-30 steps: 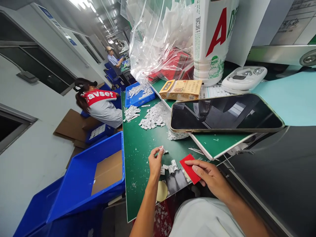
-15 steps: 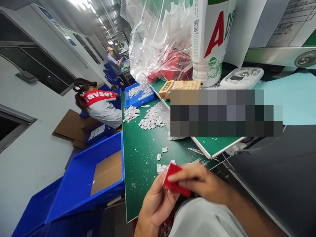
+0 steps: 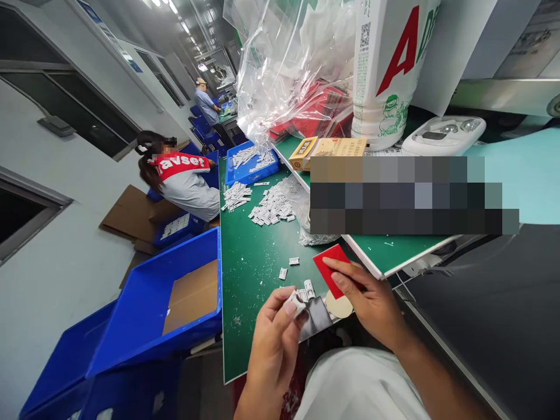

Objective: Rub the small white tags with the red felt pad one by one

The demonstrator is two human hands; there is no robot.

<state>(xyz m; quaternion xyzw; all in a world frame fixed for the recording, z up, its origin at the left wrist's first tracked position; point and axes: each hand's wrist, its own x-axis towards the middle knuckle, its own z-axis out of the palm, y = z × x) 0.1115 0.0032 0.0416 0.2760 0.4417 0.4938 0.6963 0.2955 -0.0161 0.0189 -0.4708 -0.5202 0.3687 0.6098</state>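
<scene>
My left hand (image 3: 275,332) pinches a small white piece (image 3: 297,301) near the front edge of the green table (image 3: 245,280). To its right, my right hand (image 3: 371,297) grips a flat red square (image 3: 335,269) between thumb and fingers. A round cream-coloured disc (image 3: 340,305) lies partly under the red square, beside a grey, shiny flat item (image 3: 318,317). Small white parts lie just beyond my left hand, and two loose ones (image 3: 294,261) are farther up the table.
Piles of white parts (image 3: 273,204) and a blue tray (image 3: 251,166) stand farther back. A raised shelf (image 3: 406,259) holds a yellow box (image 3: 328,150), bottle (image 3: 380,76) and plastic bag (image 3: 297,70). Large blue bin (image 3: 153,309) at left; a seated person (image 3: 188,181) beyond.
My hands have moved apart. The red square has left my left hand and is now up and right in my right hand. The white piece, disc and grey item now show.
</scene>
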